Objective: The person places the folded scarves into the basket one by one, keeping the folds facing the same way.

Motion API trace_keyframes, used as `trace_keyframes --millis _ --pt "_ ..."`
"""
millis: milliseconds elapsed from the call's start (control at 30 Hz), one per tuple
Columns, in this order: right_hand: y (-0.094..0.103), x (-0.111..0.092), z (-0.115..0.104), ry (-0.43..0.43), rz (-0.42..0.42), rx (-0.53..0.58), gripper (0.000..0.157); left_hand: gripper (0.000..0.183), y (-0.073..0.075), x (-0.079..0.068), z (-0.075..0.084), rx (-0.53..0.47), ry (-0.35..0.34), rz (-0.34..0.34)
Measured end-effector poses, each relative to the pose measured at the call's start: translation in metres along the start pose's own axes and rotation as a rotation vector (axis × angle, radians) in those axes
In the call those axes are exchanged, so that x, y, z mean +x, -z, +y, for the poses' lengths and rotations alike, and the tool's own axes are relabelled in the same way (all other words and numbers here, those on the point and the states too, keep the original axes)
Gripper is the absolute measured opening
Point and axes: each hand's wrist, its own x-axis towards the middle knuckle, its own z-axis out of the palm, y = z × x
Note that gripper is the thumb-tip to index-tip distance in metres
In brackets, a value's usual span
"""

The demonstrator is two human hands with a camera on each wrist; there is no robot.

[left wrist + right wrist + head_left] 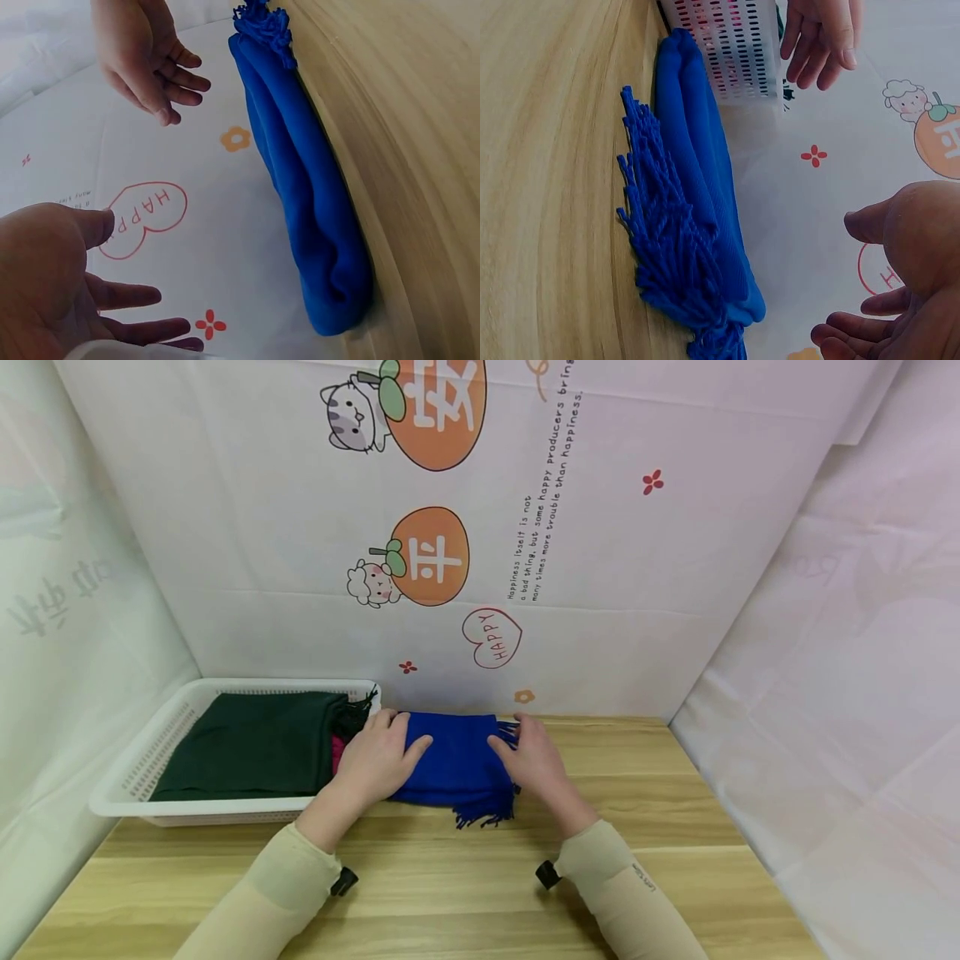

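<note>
A folded blue scarf point(456, 758) with fringed ends lies on the wooden table beside the basket. My left hand point(378, 756) hovers over its left end, fingers loosely spread. Over the fringed right end is my right hand point(534, 762), its fingers slightly bent and relaxed. Both wrist views show a gap between the hands and the blue scarf point(300, 180); neither hand holds anything. In the right wrist view the fringe point(664, 232) trails along the scarf's near side.
On the left stands a white plastic basket point(217, 808) with perforated walls. It holds a folded dark green fringed scarf point(247, 745) and something magenta point(337, 752), mostly hidden. A printed white cloth point(600, 610) rises behind the table point(450, 893).
</note>
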Motion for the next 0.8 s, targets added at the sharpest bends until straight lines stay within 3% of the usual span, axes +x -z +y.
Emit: trace_keyframes --millis 500,800 --pt "0.001 0.003 0.008 -0.019 -0.027 -0.026 0.082 0.077 -0.015 0.009 0.016 0.027 0.042 -0.122" --pt "-0.004 0.005 0.013 -0.082 -0.090 -0.050 0.093 0.085 -0.025 0.014 0.023 -0.012 0.132 -0.139"
